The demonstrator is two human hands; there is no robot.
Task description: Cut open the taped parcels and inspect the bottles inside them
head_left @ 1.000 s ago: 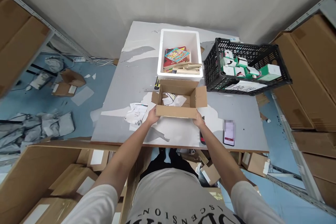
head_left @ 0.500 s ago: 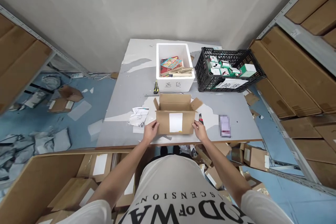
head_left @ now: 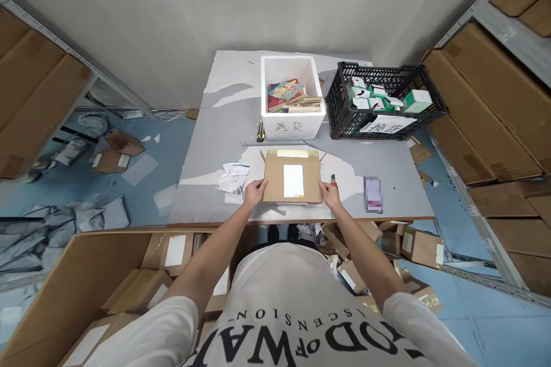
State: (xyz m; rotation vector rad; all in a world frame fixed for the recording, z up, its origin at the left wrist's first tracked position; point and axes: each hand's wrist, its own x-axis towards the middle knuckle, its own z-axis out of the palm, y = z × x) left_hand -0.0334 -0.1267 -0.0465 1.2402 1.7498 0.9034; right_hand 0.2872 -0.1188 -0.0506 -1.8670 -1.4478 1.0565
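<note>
A brown cardboard box [head_left: 274,178] with a white label is tipped on the near part of the table, its labelled side facing up toward me. My left hand [head_left: 256,191] grips its left edge near the lower corner, fingers closed. At the opposite corner my right hand [head_left: 329,194] pinches the right edge. Small flaps stick out at the box's far corners; its inside is hidden from me. A red and black utility knife [head_left: 333,180] lies just beyond my right hand. Crumpled white paper [head_left: 232,179] rests left of the box.
Behind stand a white foam box [head_left: 293,125] of books and a black crate [head_left: 383,126] holding green-and-white boxes. A yellow-black cutter [head_left: 260,131] lies by the foam box, a phone-like blurred item [head_left: 373,195] at right. A large carton [head_left: 55,292] of parcels sits lower left.
The box has tilted away from me: its open top no longer shows and its labelled side now faces up. Both hands keep their hold. The camera view has shifted slightly.
</note>
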